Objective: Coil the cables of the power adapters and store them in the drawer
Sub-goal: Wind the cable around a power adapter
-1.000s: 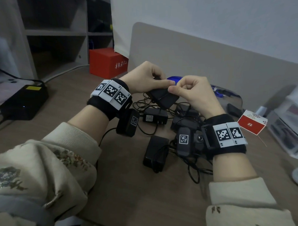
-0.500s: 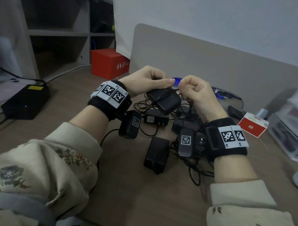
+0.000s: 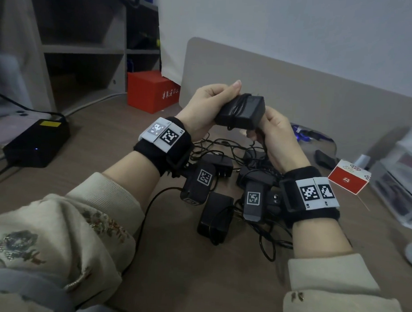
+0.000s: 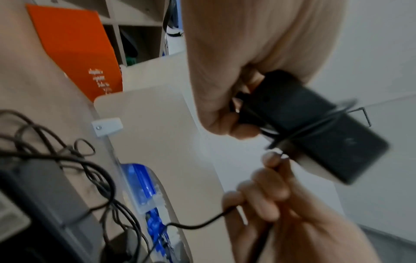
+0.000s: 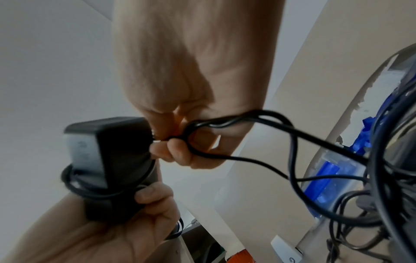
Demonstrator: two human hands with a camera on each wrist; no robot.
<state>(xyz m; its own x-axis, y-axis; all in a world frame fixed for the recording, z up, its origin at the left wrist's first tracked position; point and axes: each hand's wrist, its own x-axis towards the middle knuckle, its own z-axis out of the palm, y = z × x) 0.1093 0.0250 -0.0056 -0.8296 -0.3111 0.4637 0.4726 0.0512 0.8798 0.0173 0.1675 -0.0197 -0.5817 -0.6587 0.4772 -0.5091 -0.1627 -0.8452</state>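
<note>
I hold one black power adapter above the desk. My left hand grips its left end, with several turns of thin black cable wound round the body. My right hand pinches the loose cable just under the adapter; from there it trails down into the pile. Several more black adapters lie in tangled cables on the desk below my wrists. No drawer interior shows.
A beige divider panel stands behind the pile. A red box and a black power unit sit at the left. Clear plastic drawers and a small red-and-white box stand at the right.
Both hands have lifted the adapter higher and turned it. The right hand has dropped from the adapter's top to below it, drawing the cable along.
</note>
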